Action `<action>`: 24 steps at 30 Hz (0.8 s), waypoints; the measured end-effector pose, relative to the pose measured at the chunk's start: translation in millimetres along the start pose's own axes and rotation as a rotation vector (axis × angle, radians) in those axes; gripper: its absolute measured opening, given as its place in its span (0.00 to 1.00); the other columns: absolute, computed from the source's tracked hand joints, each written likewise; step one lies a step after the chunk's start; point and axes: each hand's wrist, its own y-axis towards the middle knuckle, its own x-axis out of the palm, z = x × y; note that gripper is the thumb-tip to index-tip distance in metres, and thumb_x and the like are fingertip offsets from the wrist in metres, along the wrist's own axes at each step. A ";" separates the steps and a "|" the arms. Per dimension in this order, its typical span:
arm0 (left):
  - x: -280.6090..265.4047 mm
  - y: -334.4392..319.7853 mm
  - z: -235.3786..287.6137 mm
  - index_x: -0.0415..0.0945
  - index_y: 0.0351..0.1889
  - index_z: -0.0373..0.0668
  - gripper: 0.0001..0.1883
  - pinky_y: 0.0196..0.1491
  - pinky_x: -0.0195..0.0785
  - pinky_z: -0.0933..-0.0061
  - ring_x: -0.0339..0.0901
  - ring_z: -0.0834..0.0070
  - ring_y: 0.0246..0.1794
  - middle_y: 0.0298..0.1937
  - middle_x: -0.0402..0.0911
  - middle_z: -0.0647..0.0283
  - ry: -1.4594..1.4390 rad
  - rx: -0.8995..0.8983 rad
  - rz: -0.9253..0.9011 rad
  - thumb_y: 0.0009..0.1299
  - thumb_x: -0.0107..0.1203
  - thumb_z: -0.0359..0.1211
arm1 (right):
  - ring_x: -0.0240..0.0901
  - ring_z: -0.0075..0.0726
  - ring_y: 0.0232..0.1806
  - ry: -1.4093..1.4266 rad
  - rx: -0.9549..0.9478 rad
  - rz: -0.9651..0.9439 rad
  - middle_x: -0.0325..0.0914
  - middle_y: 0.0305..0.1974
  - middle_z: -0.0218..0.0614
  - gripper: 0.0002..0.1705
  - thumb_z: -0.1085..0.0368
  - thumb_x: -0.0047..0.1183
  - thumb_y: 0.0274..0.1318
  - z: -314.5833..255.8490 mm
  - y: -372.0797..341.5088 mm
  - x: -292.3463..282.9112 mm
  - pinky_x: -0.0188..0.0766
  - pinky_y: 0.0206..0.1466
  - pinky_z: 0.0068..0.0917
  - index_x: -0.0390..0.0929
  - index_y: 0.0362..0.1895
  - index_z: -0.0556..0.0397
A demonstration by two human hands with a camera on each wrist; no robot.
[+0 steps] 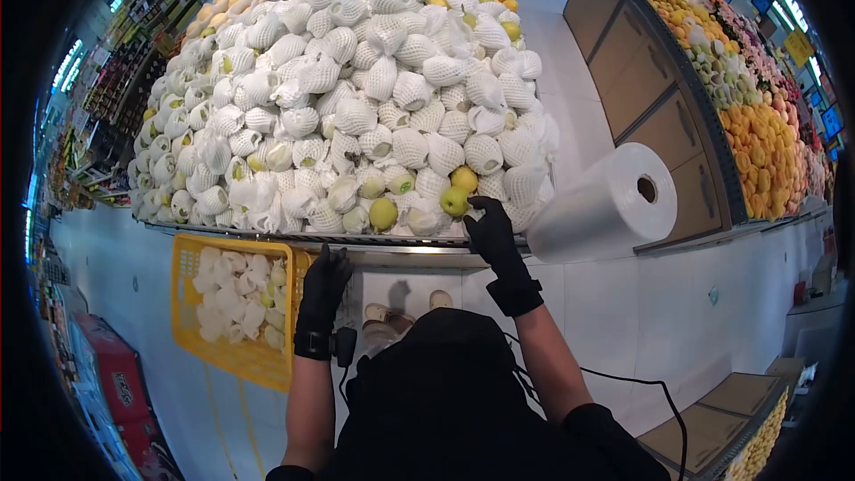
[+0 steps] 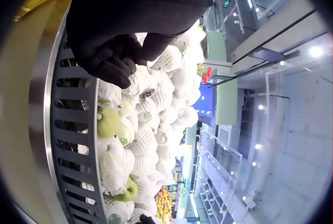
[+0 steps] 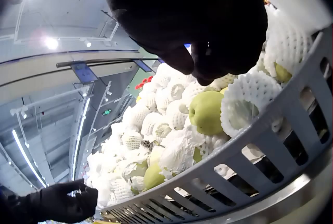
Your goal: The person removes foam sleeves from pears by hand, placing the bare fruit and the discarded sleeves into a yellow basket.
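Note:
White foam-netted fruit is heaped on the display. At its front edge a bare green fruit lies against a yellower one. Just right of the green fruit is my black-gloved right hand, its fingers loosely bent; the right wrist view has this hand above the green fruit, with nothing visible in its grasp. My left hand, also gloved, hangs by the front rail near the yellow crate. In the left wrist view its fingers are loosely curled above the slotted rail, holding nothing visible.
A yellow crate of netted fruit stands on the floor at left. Beside the display's right front corner is a large roll of clear plastic bags. Another fruit stand lies across the aisle. A black cable runs behind my right arm.

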 end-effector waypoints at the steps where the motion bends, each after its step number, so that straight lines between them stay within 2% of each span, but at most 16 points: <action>1: 12.3 -7.8 1.2 0.71 0.31 0.43 0.16 0.45 0.65 0.73 0.69 0.75 0.37 0.38 0.74 0.64 0.031 0.016 0.068 0.71 0.53 0.46 | 0.72 0.48 0.45 -0.097 -0.042 -0.029 0.73 0.47 0.46 0.22 0.70 0.59 0.44 1.0 0.9 2.8 0.69 0.48 0.38 0.74 0.48 0.52; 2: -7.1 2.5 -3.4 0.71 0.31 0.43 0.16 0.39 0.64 0.75 0.68 0.76 0.33 0.34 0.73 0.65 -0.016 -0.039 -0.024 0.72 0.52 0.45 | 0.71 0.50 0.45 -0.192 -0.089 -0.053 0.72 0.49 0.46 0.24 0.71 0.58 0.43 1.1 5.2 6.3 0.69 0.49 0.40 0.73 0.50 0.51; 4: 0.9 -2.3 -3.5 0.71 0.32 0.44 0.15 0.38 0.65 0.76 0.68 0.75 0.32 0.33 0.73 0.66 -0.028 -0.024 -0.002 0.72 0.52 0.46 | 0.68 0.54 0.43 -0.312 -0.142 -0.123 0.70 0.52 0.45 0.31 0.74 0.55 0.40 -7.2 13.3 9.4 0.67 0.47 0.46 0.70 0.55 0.47; 7: -8.1 -2.2 -5.3 0.72 0.32 0.45 0.14 0.38 0.66 0.75 0.70 0.75 0.32 0.32 0.73 0.66 -0.055 -0.014 -0.026 0.72 0.51 0.45 | 0.71 0.53 0.43 -0.570 -0.066 -0.311 0.69 0.55 0.43 0.34 0.74 0.57 0.39 -24.3 23.2 13.8 0.67 0.48 0.46 0.70 0.57 0.43; 10: -9.9 -6.6 -2.9 0.72 0.33 0.46 0.13 0.39 0.66 0.75 0.71 0.75 0.34 0.33 0.74 0.67 -0.043 0.007 0.026 0.72 0.51 0.44 | 0.71 0.50 0.42 -0.660 -0.147 -0.238 0.70 0.54 0.42 0.35 0.74 0.54 0.38 -15.0 25.5 24.5 0.67 0.43 0.47 0.71 0.57 0.40; 13: -7.1 -13.6 -2.3 0.73 0.35 0.45 0.12 0.40 0.67 0.74 0.72 0.75 0.36 0.34 0.75 0.67 -0.030 0.016 0.064 0.73 0.51 0.43 | 0.72 0.48 0.40 -0.747 -0.133 -0.233 0.72 0.52 0.39 0.32 0.73 0.53 0.40 -9.7 29.1 29.7 0.65 0.39 0.47 0.72 0.56 0.40; 14: -6.9 -14.1 -1.3 0.73 0.36 0.45 0.11 0.41 0.67 0.74 0.73 0.75 0.36 0.35 0.75 0.67 -0.028 0.017 0.064 0.73 0.51 0.42 | 0.73 0.48 0.39 -0.785 -0.146 -0.215 0.75 0.46 0.37 0.30 0.70 0.55 0.40 -9.5 31.1 31.5 0.64 0.38 0.48 0.73 0.54 0.40; 17: -18.1 -9.1 -6.6 0.73 0.38 0.43 0.11 0.44 0.69 0.72 0.73 0.74 0.37 0.37 0.76 0.65 -0.039 0.064 0.010 0.72 0.51 0.40 | 0.72 0.48 0.37 -0.709 -0.092 -0.202 0.75 0.40 0.36 0.26 0.68 0.60 0.37 -20.4 37.6 22.8 0.63 0.37 0.45 0.75 0.48 0.44; 18: -13.2 -10.1 -3.5 0.73 0.40 0.43 0.10 0.45 0.68 0.72 0.73 0.74 0.38 0.38 0.76 0.65 -0.039 0.042 0.016 0.72 0.50 0.39 | 0.74 0.50 0.36 -0.648 -0.096 -0.144 0.78 0.37 0.38 0.28 0.65 0.64 0.32 -28.9 39.2 16.6 0.67 0.37 0.45 0.75 0.46 0.46; 21: 13.2 -15.9 3.4 0.73 0.45 0.41 0.10 0.50 0.68 0.70 0.74 0.73 0.44 0.43 0.77 0.63 0.005 0.020 -0.012 0.72 0.50 0.37 | 0.76 0.52 0.38 -0.189 -0.127 -0.107 0.80 0.38 0.42 0.30 0.63 0.67 0.31 -31.7 45.9 3.3 0.72 0.40 0.43 0.75 0.47 0.50; 22: 19.3 -17.1 2.3 0.73 0.47 0.40 0.11 0.53 0.68 0.69 0.74 0.71 0.47 0.45 0.77 0.62 0.048 0.048 -0.052 0.72 0.50 0.36 | 0.78 0.47 0.39 -0.149 -0.048 -0.103 0.80 0.37 0.44 0.32 0.58 0.69 0.34 -32.5 46.9 2.9 0.74 0.42 0.37 0.75 0.47 0.53; 24: 32.7 -18.2 1.4 0.71 0.52 0.38 0.14 0.57 0.68 0.66 0.74 0.69 0.51 0.50 0.77 0.59 0.108 0.063 -0.122 0.72 0.49 0.35 | 0.78 0.43 0.39 0.061 0.101 -0.167 0.80 0.38 0.43 0.33 0.56 0.68 0.38 -34.1 46.0 2.6 0.74 0.42 0.35 0.73 0.50 0.55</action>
